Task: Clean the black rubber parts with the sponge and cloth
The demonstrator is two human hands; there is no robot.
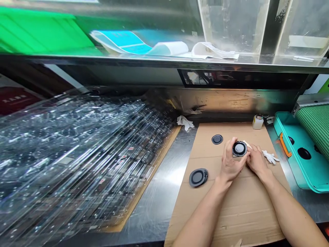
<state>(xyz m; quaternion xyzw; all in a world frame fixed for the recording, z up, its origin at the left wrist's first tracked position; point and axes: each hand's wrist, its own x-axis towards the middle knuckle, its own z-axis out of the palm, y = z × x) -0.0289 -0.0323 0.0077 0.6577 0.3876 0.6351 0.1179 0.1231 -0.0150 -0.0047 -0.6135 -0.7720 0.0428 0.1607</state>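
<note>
My left hand [229,166] grips a round black part [240,149] with a grey centre, held up above the cardboard sheet [223,212]. Its thumb and fingers close on the rim. Against the right side of the part is my right hand [257,159], fingers pinched together. A small pale piece [247,144] shows at those fingertips, too little of it visible to name. To the left on the cardboard lie a single black disc [217,139] and a small stack of similar black discs [197,177].
Stacked clear plastic trays [97,164] fill the left side. A teal bin [303,173] with black round parts stands at right, beside a green conveyor belt [315,125]. A white bottle [257,122] and white gloves [270,157] lie near. Above runs a metal shelf [144,61] with papers.
</note>
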